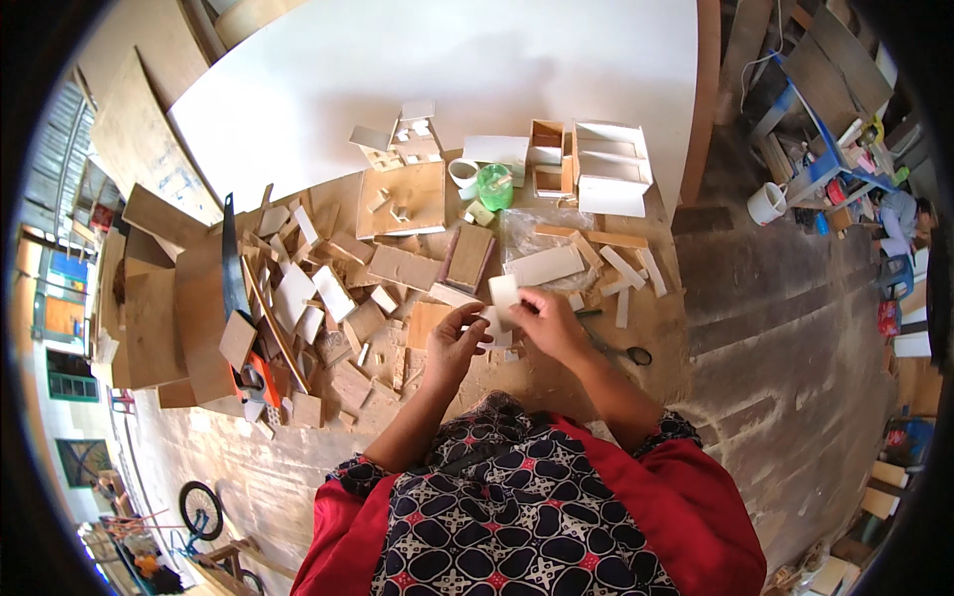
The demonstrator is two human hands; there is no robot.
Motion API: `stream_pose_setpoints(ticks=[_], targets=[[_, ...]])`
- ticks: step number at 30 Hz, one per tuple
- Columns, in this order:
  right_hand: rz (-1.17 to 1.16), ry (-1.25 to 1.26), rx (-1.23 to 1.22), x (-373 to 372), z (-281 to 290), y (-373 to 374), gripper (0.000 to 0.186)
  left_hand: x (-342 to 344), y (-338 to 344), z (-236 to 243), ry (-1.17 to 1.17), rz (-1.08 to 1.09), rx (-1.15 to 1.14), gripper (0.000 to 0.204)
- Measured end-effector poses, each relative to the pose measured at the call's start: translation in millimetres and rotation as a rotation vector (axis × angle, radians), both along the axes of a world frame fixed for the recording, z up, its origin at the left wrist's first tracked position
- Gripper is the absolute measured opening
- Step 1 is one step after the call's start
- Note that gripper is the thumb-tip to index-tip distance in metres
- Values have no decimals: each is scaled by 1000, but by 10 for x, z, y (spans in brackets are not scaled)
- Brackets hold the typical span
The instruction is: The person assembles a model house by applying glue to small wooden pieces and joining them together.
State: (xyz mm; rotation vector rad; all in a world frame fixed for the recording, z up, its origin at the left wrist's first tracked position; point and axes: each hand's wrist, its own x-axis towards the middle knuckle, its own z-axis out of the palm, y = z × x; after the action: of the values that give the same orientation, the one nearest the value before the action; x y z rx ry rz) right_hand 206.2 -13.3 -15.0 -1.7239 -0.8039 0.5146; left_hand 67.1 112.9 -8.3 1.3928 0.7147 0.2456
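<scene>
My right hand [545, 320] pinches a small cream-white rectangular wooden piece [504, 290] upright between thumb and fingers. Just below it is a second small white piece [494, 324], at the curled fingertips of my left hand [455, 341]; the fingers partly cover it. Both hands are close together over the near edge of the worktable [477, 382]. A square of light wood [427, 323] lies to the left of my left hand. Beyond my right hand lies a longer white board [544, 265].
Wood offcuts [333, 293] cover the table's left half. A handsaw with an orange handle [260, 382] leans among them. Scissors [638, 355] lie at right. Farther back stand a green plastic container [494, 187], a white cup [463, 174] and a white compartmented box [611, 169].
</scene>
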Motion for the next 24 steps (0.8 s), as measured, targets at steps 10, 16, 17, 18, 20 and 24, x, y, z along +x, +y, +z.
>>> stream_pose_setpoints(ticks=[10, 16, 17, 18, 20, 24], targets=[[-99, -294, -219, 1054, -139, 229, 26, -519, 69, -120, 144, 27, 167, 24], [-65, -661, -375, 1266, -92, 456, 29, -927, 5, -75, 166, 64, 291, 21], [-62, -714, -415, 1267, -36, 480, 30, -1008, -9, -121, 181, 67, 314, 21], [-87, -788, -313, 1220, 49, 487, 30, -1078, -20, -149, 195, 73, 335, 21], [-101, -818, -130, 1067, 220, 485, 28, -1147, -50, -42, 256, 81, 336, 19], [118, -489, -73, 550, 369, 416, 25, -1266, -49, -74, 281, 116, 354, 14]])
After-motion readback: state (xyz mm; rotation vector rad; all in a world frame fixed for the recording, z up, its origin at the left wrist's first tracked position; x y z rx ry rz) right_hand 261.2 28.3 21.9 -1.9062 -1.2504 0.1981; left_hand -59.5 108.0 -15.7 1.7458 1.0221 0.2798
